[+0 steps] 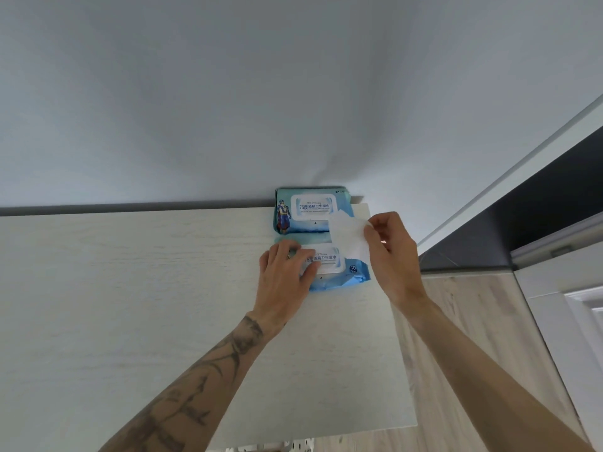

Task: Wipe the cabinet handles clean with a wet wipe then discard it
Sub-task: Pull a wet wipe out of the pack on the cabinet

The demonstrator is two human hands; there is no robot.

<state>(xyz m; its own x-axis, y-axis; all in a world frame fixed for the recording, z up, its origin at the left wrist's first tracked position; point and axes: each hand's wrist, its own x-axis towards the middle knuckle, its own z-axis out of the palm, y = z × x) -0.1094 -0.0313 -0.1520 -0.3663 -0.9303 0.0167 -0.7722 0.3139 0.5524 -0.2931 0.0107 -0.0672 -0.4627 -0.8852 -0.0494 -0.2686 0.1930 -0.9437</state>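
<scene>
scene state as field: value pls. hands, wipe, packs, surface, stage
left hand: pressing flat on the near pack
right hand: pinching the wet wipe by its right edge
wet wipe: white, raised above the packs; cannot tell if fully free of the near pack
far pack: lid closed, against the wall, untouched
cabinet top: pale wood grain, both packs at its right rear
stage: wipe in hand, wiping not yet begun

pale wooden top (130, 305), two wipe packs (313, 208)
</scene>
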